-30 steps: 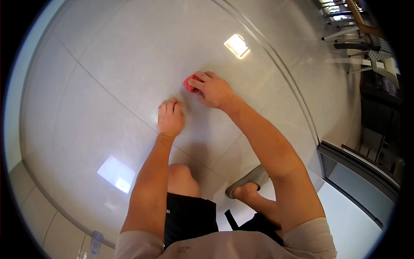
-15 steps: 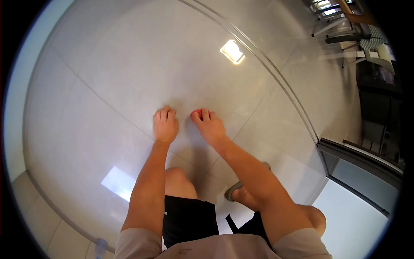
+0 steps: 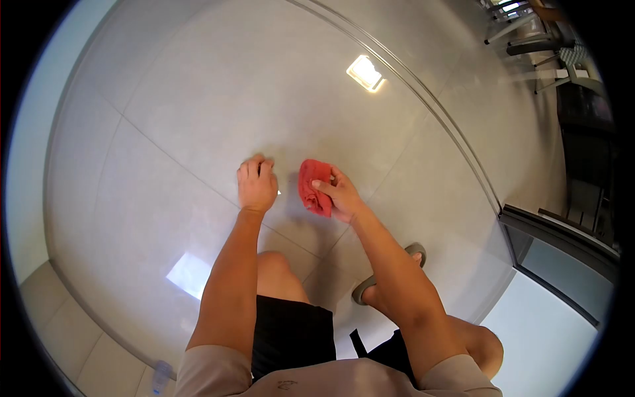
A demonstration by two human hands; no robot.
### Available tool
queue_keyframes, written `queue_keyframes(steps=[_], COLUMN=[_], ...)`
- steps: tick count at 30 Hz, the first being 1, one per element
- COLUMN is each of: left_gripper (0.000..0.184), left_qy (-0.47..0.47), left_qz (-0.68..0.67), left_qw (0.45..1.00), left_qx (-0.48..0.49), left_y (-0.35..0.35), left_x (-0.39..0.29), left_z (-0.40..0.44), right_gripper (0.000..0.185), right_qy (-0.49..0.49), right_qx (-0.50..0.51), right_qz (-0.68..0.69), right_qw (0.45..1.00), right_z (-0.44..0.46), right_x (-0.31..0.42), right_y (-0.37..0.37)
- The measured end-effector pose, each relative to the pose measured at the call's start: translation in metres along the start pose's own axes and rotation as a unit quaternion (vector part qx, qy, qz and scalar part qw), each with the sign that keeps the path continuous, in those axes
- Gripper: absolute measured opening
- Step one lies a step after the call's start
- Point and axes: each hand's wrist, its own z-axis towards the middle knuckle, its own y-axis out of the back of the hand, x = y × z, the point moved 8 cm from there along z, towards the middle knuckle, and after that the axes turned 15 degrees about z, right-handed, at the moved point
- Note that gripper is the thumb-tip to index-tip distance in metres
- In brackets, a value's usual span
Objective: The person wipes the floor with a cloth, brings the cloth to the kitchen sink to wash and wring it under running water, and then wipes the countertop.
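My right hand [image 3: 342, 193] grips a folded red cloth [image 3: 313, 187], the thumb lying over its face and the fingers behind it. The cloth is turned up to the camera, with crumpled folds at its lower end. To the left, my left hand [image 3: 257, 184] is low over the tiled floor [image 3: 198, 119], back of the hand up and fingers curled down. A small white corner [image 3: 279, 192] shows beside that palm, and a dark spot sits between the fingers. What the left fingers hold, if anything, is hidden.
A double metal track [image 3: 410, 92] curves across the floor on the right. Chairs [image 3: 529, 40] stand beyond it, and a dark-framed glass panel [image 3: 562, 245] is at the right. A clear plastic bottle [image 3: 161, 376] is at the lower left. My sandalled foot [image 3: 365, 291] rests below the right hand.
My right hand has turned over and come up slightly to the right, so the red cloth now shows broadly. My left hand has stayed nearly in place, and a white corner now shows beside it.
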Motion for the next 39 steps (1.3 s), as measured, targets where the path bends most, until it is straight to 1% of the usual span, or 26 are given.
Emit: queue_keyframes(steps=[3,6,9,10,11,13,14,15,16,19,22,25,28,31,34,37,39], left_gripper=[0.026,0.03,0.031,0.031,0.032,0.033,0.034,0.034,0.034,0.035,0.036,0.035,0.035,0.037,0.039,0.042,0.043], left_qy=[-0.012,-0.014,-0.024,-0.024,-0.024,-0.024,-0.024,-0.024,-0.021,-0.017,-0.017,-0.014,-0.012,-0.025,0.07,0.142,0.193], left_qz=[-0.02,-0.04,-0.081,-0.082,-0.082,-0.081,-0.081,-0.083,-0.076,-0.064,-0.06,-0.068,-0.097,-0.081,0.017,0.096,0.083], left_qw=[1.0,0.999,0.996,0.996,0.996,0.996,0.996,0.996,0.997,0.998,0.998,0.997,0.995,0.996,0.994,0.983,0.974], left_qx=[-0.01,-0.014,-0.009,-0.006,-0.004,-0.003,-0.005,-0.007,-0.01,-0.011,-0.013,-0.018,-0.012,-0.042,-0.081,-0.07,-0.084], left_y=[0.005,0.008,0.004,0.005,0.003,0.002,0.002,0.001,0.002,0.004,0.007,0.016,0.018,0.035,0.056,0.071,0.069], left_x=[-0.002,-0.003,0.001,0.002,0.003,0.006,0.006,0.007,0.007,0.009,0.012,0.015,0.012,0.025,0.089,0.148,0.162], left_z=[-0.001,-0.002,-0.005,-0.006,-0.008,-0.01,-0.01,-0.011,-0.009,-0.007,-0.006,-0.005,-0.003,0.001,0.007,0.029,0.047], right_gripper=[0.06,0.06,0.061,0.057,0.055,0.052,0.051,0.051,0.05,0.053,0.054,0.049,0.047,0.048,0.049,0.05,0.049], right_qy=[0.042,0.024,0.019,0.028,0.069,0.147,0.241,0.331,0.416,0.454,0.416,0.432,0.415,0.435,0.439,0.463,0.454], right_qx=[-0.014,-0.012,0.027,0.008,0.0,-0.016,-0.04,-0.063,-0.085,-0.052,-0.022,-0.019,-0.03,-0.021,-0.021,-0.021,-0.017], right_qz=[-0.035,-0.096,-0.215,-0.26,-0.348,-0.513,-0.575,-0.627,-0.668,-0.705,-0.726,-0.746,-0.757,-0.745,-0.739,-0.729,-0.735], right_qw=[0.998,0.995,0.976,0.965,0.935,0.845,0.781,0.703,0.611,0.541,0.547,0.507,0.505,0.506,0.51,0.505,0.504], right_z=[0.0,-0.003,-0.006,-0.004,-0.001,0.002,-0.005,-0.015,-0.025,-0.028,-0.033,-0.027,-0.008,0.0,0.012,0.04,0.066], right_x=[0.014,0.008,-0.01,-0.016,-0.015,-0.014,-0.004,0.003,0.007,-0.002,-0.018,-0.032,-0.036,-0.032,-0.029,-0.025,-0.021], right_y=[0.021,0.028,0.006,0.001,-0.008,-0.029,-0.041,-0.056,-0.066,-0.078,-0.079,-0.081,-0.077,-0.085,-0.106,-0.145,-0.174])
